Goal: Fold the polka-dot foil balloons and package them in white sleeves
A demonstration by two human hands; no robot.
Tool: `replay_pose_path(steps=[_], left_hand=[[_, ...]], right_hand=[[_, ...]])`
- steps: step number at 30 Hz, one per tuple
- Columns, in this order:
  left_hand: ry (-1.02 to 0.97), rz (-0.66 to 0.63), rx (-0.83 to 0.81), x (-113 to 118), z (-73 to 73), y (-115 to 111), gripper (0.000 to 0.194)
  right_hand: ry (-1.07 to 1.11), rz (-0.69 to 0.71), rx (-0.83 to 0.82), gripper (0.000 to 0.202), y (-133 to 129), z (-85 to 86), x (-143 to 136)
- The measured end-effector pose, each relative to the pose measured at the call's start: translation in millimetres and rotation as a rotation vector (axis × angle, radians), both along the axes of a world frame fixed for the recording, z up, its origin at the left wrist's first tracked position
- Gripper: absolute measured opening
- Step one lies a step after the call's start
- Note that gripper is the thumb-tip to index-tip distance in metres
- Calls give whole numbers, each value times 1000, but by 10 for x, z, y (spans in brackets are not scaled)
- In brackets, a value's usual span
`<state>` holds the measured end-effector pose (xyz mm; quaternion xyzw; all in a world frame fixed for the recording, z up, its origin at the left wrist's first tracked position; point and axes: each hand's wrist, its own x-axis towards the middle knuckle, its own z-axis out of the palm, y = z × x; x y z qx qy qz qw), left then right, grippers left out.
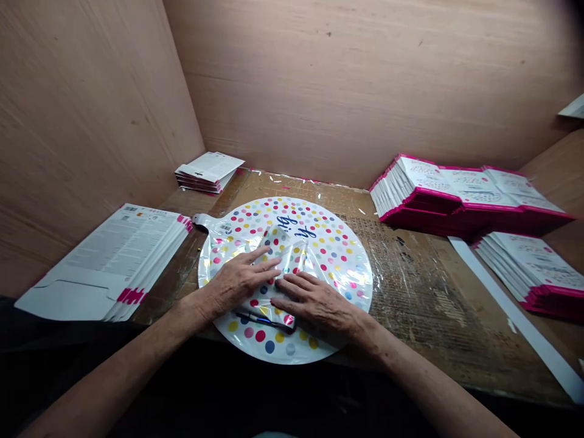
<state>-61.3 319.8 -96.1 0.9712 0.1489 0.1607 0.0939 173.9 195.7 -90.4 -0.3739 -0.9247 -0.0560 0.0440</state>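
Note:
A round white foil balloon [340,243] with coloured dots and blue lettering lies flat on the table, its tail pointing left. On top of it, a part of dotted foil [277,238] is folded over. My left hand [239,280] rests on this folded foil with its fingers spread. Beside it, my right hand [317,301] lies on the foil's right side, fingers stretched toward the left hand. Both palms face down. Below the hands, the folded foil ends in a dark, shiny edge near the balloon's front.
White printed envelopes [104,261] lie fanned at the left, with a smaller stack [210,167] behind. Pink-edged packets stand in a long stack [465,188] and another stack [536,267] at the right. A white strip [511,313] lies near them. Wooden panels [319,91] enclose the table.

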Motion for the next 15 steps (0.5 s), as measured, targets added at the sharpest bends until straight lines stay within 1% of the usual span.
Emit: replay_pose_path(steps=[1,3,5,6,8,10,11,12,13,15], left_hand=[[44,6,-19,-18,-65,17,54],[59,63,-87,-77,-168,23,53],[21,102,-175,-145,-223,-9,55],[-8,123,-223,-170,-234,-35,54],[-109,223,-339,-172,-236,-93,47],[-249,422,-466,-104,-224,-139,44],[-302,535,-499,-47,-215,-156,45],[-326,645,-496,20,-204,-171,46],[-318,748,-452,92,-191,-184,45],[-230,909,-285,234,-168,-213,39]], right_hand=[[7,3,-25,44,-21,-12,38],[70,-29,-76,46,-17,-44,88],[229,-113,-128,42,40,-79,102],[342,-198,-145,38,87,-94,94],[571,-454,-150,35,216,-109,44],[695,-730,-116,41,382,-104,-43],[689,-844,-95,42,469,-95,-92],[633,-934,-80,42,554,-84,-141],[525,-1003,-74,43,632,-72,-187],[250,-1082,-70,46,761,-47,-261]])
